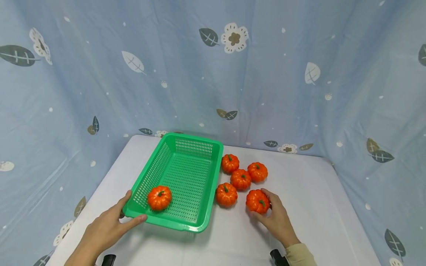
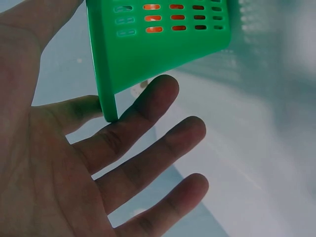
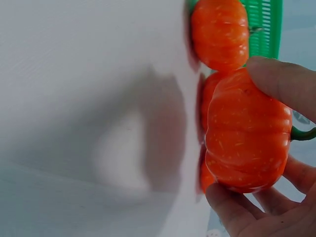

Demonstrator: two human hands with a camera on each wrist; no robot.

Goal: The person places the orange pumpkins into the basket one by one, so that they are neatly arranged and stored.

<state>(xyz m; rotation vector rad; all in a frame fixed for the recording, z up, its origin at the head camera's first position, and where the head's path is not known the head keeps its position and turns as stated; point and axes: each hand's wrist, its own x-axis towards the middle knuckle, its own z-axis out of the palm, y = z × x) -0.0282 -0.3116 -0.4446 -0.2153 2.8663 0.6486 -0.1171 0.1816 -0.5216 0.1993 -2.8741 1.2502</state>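
Pumpkin (image 1: 257, 201) sits on the counter (image 1: 313, 221) just right of the green basket (image 1: 196, 147), and my right hand (image 1: 277, 218) has it pinched, thumb on one side, fingers curled round the other. My left hand (image 1: 106, 227) is spread against the basket's near left corner, thumb along the front rim, fingers straight. One pumpkin in the basket (image 1: 159, 197) already; four loose pumpkins (image 1: 240, 179) cluster beside my right hand. The risk, I'd say: the skin looks smooth and rounded, so a light pinch could let it squirt free and roll. The neighbour at its left (image 1: 226, 194) sits close enough to get knocked. And the basket could skid if my flat palm slips.
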